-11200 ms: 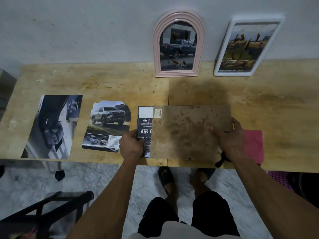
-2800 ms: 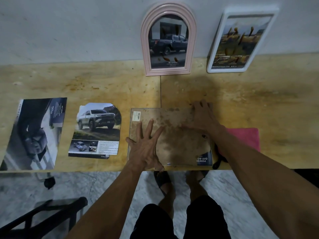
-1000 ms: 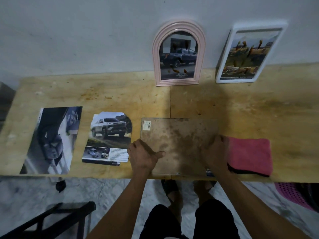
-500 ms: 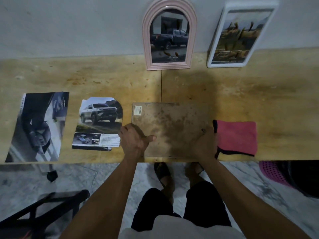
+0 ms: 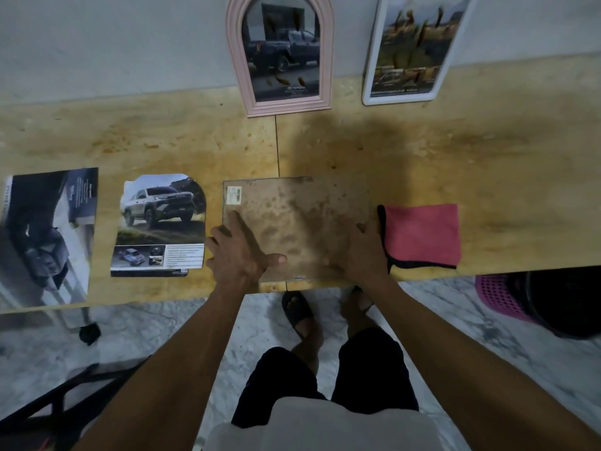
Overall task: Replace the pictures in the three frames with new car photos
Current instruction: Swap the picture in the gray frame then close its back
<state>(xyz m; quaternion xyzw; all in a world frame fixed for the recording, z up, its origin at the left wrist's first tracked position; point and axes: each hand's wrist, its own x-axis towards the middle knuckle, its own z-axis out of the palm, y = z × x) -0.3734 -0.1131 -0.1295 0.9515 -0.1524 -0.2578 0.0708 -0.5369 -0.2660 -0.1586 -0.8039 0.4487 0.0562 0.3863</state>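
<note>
A stained brown backing board lies flat near the table's front edge, with a thin sliver of a photo showing under its front edge. My left hand grips its front left corner, thumb on top. My right hand holds its front right corner. A pink arched frame with a dark pickup photo and a white rectangular frame lean against the wall. An arch-cut photo of a silver truck and a dark car photo lie to the left.
A folded pink cloth lies right of the board, touching my right hand. The wooden table ends just behind my hands. A pink basket and a dark bin stand on the floor at right, a black chair frame at lower left.
Both hands went from pressing flat on the board to gripping its front corners. The photo corner that stuck out from under the board is now almost hidden.
</note>
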